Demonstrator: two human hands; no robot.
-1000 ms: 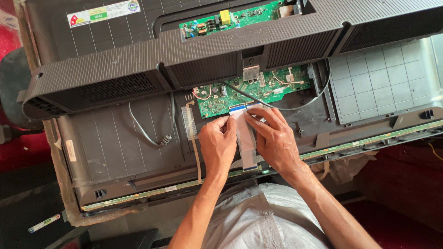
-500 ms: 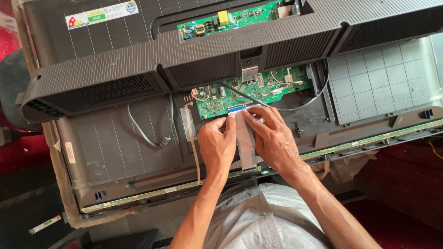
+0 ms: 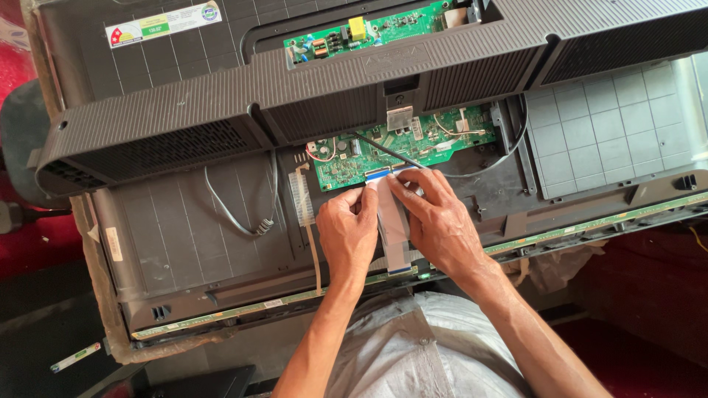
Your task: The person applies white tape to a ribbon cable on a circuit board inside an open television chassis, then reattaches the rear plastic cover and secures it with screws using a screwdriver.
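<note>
Over the last second little has shifted: both hands have stayed at the lower edge of the green main circuit board (image 3: 402, 151) inside the opened television chassis (image 3: 184, 243). The left hand (image 3: 348, 234) and right hand (image 3: 436, 221) pinch the top of the flat ribbon cable (image 3: 392, 225), fingertips closed on it at the board's connector, so the cable end looks not yet settled

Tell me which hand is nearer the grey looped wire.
Left. The left hand lies just right of the grey wire; the right hand is farther right, beyond the ribbon cable.
</note>
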